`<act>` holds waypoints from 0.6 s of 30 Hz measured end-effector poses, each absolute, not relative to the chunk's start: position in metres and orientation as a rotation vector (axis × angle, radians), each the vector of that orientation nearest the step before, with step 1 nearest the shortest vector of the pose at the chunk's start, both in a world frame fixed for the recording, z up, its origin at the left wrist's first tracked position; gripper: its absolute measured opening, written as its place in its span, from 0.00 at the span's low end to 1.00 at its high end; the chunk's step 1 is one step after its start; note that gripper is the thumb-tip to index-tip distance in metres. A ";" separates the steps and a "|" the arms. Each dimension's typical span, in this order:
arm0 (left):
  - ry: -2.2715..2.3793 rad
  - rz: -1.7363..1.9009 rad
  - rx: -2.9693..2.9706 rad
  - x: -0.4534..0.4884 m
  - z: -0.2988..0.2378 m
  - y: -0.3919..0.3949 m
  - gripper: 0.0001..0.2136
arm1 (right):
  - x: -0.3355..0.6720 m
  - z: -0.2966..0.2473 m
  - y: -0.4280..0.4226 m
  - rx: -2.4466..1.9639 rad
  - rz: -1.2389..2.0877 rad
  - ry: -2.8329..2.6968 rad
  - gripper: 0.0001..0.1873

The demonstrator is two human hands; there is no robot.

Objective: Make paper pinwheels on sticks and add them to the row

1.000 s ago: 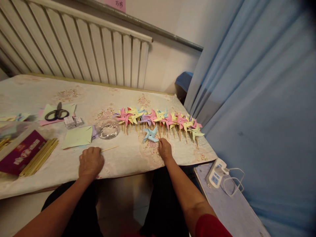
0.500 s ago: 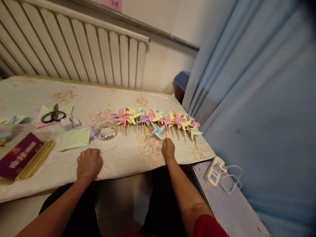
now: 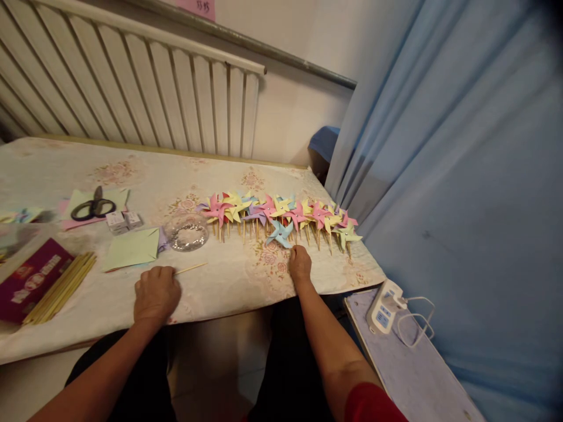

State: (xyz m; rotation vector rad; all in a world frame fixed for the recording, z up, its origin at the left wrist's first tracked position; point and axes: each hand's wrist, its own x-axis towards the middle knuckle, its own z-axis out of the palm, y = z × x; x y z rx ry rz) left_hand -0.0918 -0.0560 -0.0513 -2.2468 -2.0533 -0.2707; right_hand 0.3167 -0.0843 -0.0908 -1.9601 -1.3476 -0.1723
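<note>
My left hand rests on the table near its front edge, fingers curled down. A thin wooden stick pokes out from under them to the right, pointed end away from the hand. My right hand is closed, its fingertips at the lower right blade of a light blue paper pinwheel; how much of the blade they pinch is hidden. Behind it stands a long row of paper pinwheels in pink, yellow, purple, blue and green on wooden sticks. A clear round dish with small shiny pieces sits left of the row.
Green paper squares, two small white boxes and black-handled scissors lie left of the dish. A purple box and a bundle of wooden sticks are farther left. A power strip stands right, beside a blue curtain.
Both hands hold nearly the same places. The view has shifted slightly, so the things at the left sit a little farther left.
</note>
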 end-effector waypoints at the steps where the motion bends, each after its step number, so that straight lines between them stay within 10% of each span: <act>1: -2.054 -0.268 -2.244 -0.092 -0.051 -0.056 0.17 | 0.317 -0.091 -0.084 -1.956 -0.172 -1.350 0.12; 18: -2.009 -0.299 -2.249 -0.094 -0.056 -0.054 0.17 | 0.318 -0.092 -0.082 -1.919 -0.164 -1.349 0.12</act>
